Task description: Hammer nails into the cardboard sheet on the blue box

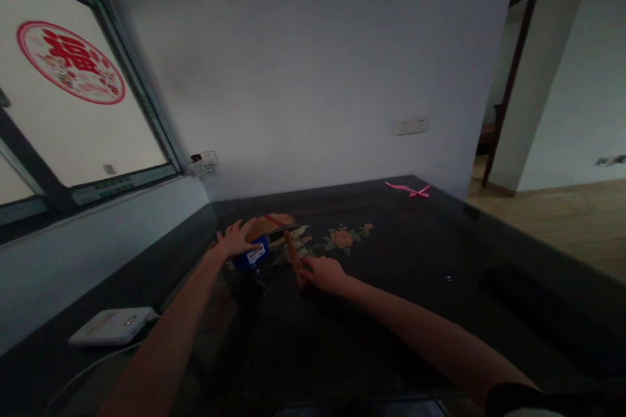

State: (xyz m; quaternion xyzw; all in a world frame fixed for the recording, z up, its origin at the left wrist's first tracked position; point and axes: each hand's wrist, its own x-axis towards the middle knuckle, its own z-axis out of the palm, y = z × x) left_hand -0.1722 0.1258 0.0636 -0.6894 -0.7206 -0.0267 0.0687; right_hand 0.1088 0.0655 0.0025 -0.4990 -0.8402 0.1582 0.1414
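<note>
A window [130, 111] with a round red sticker [73, 62] stands at far left. Below it, a white box [111, 328] with a cable [98, 361] lies on a dark table [415, 241]. Further right, the left hand [236, 239] has its fingers spread, its thumb stretched over a blue box [254, 254]; how firmly it presses cannot be told. The blue box sits tilted between the two hands, nearer the left, with a brown rounded piece [281, 221] just behind it. The right hand [325, 272] has its fingers curled, gripping the near part of a long brown strip [293, 257], which leans up and away. A printed flower [341, 238] lies beyond this hand, and a pink ribbon [413, 191] rests near the far right corner.
</note>
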